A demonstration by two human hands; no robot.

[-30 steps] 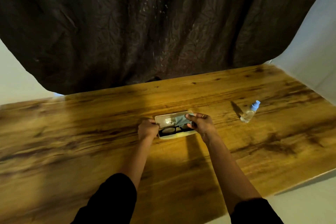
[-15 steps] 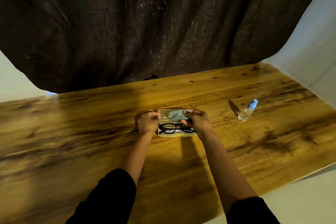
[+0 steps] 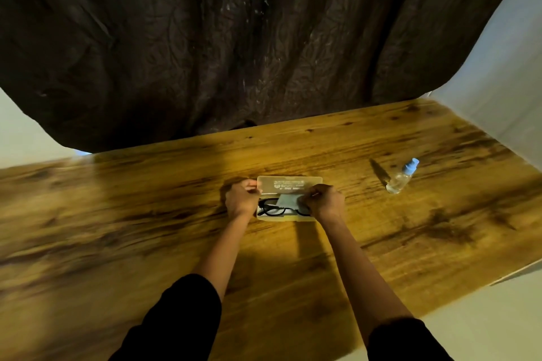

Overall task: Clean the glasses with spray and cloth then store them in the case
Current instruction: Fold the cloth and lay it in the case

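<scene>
Glasses point(image 3: 274, 209), black-framed, are lying folded inside the open case point(image 3: 281, 218), which is sitting on the wooden table point(image 3: 146, 214) near its middle. Lid point(image 3: 289, 184) of the case is standing open on the far side, clear plastic with printed lettering too blurred to read. Cloth point(image 3: 289, 199), grey-blue, is resting over the right part of the glasses and covering that lens; the left lens is showing uncovered.

Left hand point(image 3: 242, 199) is gripping the left end of the case, fingers curled, fingertips touching the lid's near-left corner. Right hand point(image 3: 324, 202) is pinching the right edge of the cloth, fingers curled over the right end of the case; whether it is also touching the case cannot be told.

Spray bottle point(image 3: 400, 177), clear with a blue cap, is standing on the table well apart to the right of the case, untouched and casting a thin shadow to its left.

Curtain point(image 3: 234, 38), dark and wrinkled, is hanging behind the table's far edge. Both forearms are reaching out bare from black sleeves point(image 3: 181, 316).
</scene>
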